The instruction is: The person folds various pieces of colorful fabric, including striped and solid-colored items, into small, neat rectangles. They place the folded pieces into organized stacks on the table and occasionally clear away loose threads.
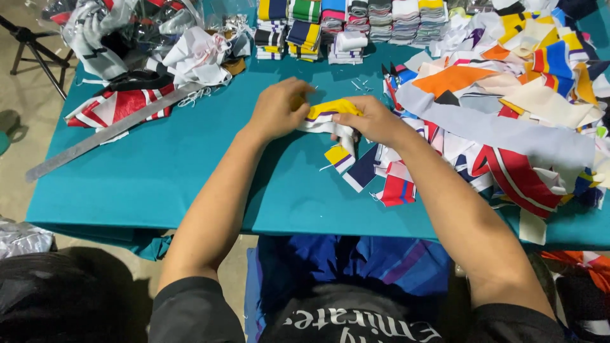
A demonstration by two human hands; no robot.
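Head view over a teal cloth-covered table (159, 165). Left hand (276, 109) and right hand (375, 119), close together at table centre, are both clamped on a folded yellow, white and purple knit fabric strip (332, 113), whose loose end hangs toward 6 o'clock. At 3 o'clock, a loose heap of multicoloured fabric scraps (508, 108) reaches the table's right edge and touches the right forearm. At 12 o'clock, neat stacks of folded striped knit bands (356, 25). At 10 o'clock, clear plastic bags holding red, white and black fabric pieces (127, 38); just below them a long grey metal ruler (108, 132) lies diagonally. Open tabletop lies at 8 o'clock, toward the near edge
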